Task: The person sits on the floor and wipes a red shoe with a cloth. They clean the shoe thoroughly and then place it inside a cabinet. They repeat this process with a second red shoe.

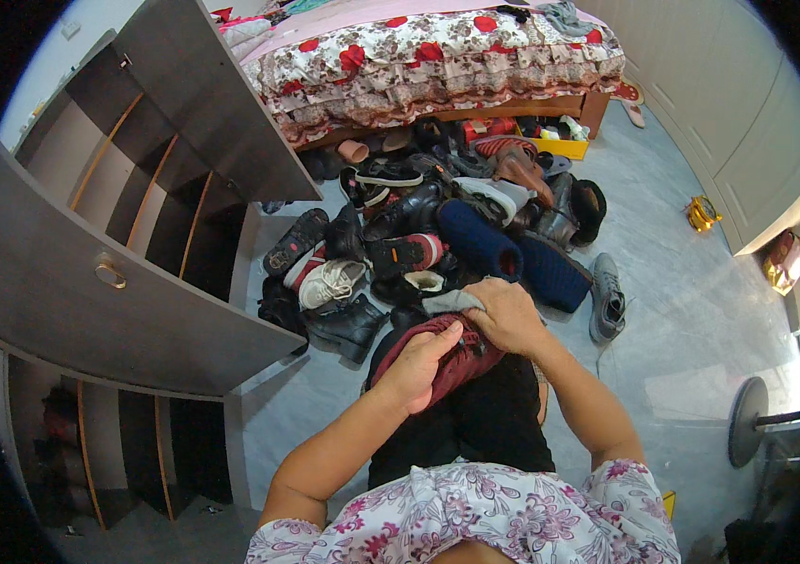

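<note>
A dark red lace-up shoe (467, 366) lies across my lap, gripped by my left hand (417, 366) with the thumb on its upper. My right hand (506, 314) pinches a grey cloth (453, 302) against the far end of the same shoe. Just beyond my hands spreads a large heap of mixed footwear. In it are a navy knitted boot (481, 236), a white sneaker (329, 284) and a black ankle boot (349, 326). A single grey sneaker (608, 296) stands on the floor to the right of the heap.
At the left stands a dark cabinet with its door (125, 282) ajar and slanted shelves (160, 190) inside. A bed with a floral cover (442, 63) is behind the heap, a yellow box (562, 148) at its base. On the right are pale wardrobe doors (717, 113) and a round black base (747, 421).
</note>
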Demonstrator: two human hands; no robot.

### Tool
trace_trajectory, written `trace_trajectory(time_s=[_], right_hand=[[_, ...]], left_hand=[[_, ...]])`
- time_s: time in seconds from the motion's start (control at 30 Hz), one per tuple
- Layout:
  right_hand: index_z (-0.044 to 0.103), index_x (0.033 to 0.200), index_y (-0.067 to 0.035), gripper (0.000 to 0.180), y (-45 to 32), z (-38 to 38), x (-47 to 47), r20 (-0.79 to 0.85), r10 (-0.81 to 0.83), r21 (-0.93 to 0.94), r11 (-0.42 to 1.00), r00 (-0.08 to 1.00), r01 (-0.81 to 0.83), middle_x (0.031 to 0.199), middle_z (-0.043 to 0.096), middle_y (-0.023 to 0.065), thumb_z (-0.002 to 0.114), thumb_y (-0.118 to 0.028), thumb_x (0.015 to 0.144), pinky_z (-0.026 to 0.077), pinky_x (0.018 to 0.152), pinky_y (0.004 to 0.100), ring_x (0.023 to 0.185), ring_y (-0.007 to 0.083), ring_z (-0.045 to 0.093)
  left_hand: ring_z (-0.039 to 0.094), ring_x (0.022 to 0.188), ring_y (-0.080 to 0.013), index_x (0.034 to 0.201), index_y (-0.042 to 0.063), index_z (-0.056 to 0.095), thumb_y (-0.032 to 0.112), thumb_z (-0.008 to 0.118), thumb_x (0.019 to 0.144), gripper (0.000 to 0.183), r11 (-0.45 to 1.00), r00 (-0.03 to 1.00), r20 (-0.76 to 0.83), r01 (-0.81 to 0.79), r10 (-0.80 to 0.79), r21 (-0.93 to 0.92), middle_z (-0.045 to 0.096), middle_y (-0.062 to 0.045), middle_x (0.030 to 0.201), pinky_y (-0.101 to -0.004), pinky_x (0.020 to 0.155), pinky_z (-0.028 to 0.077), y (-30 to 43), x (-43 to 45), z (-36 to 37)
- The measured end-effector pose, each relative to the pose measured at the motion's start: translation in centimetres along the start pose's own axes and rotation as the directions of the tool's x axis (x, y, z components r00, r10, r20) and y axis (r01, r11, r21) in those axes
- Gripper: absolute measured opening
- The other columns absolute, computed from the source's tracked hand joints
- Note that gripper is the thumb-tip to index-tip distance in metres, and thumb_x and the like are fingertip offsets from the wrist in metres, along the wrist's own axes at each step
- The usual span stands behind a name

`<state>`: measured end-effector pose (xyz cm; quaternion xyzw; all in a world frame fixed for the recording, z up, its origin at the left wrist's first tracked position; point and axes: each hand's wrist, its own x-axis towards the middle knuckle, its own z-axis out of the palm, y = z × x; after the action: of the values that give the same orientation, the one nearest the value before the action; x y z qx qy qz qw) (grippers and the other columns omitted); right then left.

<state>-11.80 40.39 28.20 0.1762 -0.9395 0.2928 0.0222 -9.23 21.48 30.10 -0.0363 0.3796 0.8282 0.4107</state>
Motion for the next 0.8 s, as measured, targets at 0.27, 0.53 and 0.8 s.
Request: trace_trajectory(time_s=[0.27, 0.53, 0.8], right_hand=[[0.066, 0.096, -0.006, 0.028, 2.1, 1.4, 0.3, -0.083, 0.236, 0.264, 0.942, 0.968, -0.207, 0.094, 0.066, 0.0166, 0.054, -0.029, 0.085, 0.048, 0.078, 0.0432, 0.091, 0.037, 0.061], [0.062, 0.109, -0.004, 0.031, 0.8, 3.4, -3.7, -0.575, 0.014, 0.141, 0.987, 0.818, 0.082, 0.115, 0.061, 0.0126, 0.059, -0.013, 0.079, 0.042, 0.091, 0.0414, 0.108, 0.0339, 0.056], [0.058, 0.122, -0.01, 0.045, -1.8, 2.7, -6.2, -0.376, -0.13, -0.09, 0.991, 0.917, 0.104, 0.133, 0.054, 0.007, 0.061, -0.013, 0.077, 0.023, 0.108, 0.048, 0.125, 0.0264, 0.048]], left_hand=[[0.06, 0.108, -0.0203, 0.123, 0.001, 0.054, 0.026, 0.046, 0.1, 0.035, 0.999, 0.999, -0.037, 0.009, -0.008, 0.031, 0.061, -0.01, 0.12, -0.0367, 0.097, 0.046, -0.2, -0.3, 0.2], [0.058, 0.107, -0.0164, 0.12, 0.001, 0.056, 0.028, 0.046, 0.1, 0.035, 1.0, 1.0, -0.001, -0.018, 0.018, 0.022, 0.061, -0.008, 0.117, -0.0328, 0.097, 0.044, -0.6, -0.9, 0.4], [0.057, 0.113, -0.0217, 0.127, 0.001, 0.05, 0.023, 0.042, 0.101, 0.035, 0.999, 0.999, 0.017, -0.045, 0.045, 0.013, 0.057, -0.01, 0.125, -0.0386, 0.101, 0.044, -0.8, -1.0, 0.5]])
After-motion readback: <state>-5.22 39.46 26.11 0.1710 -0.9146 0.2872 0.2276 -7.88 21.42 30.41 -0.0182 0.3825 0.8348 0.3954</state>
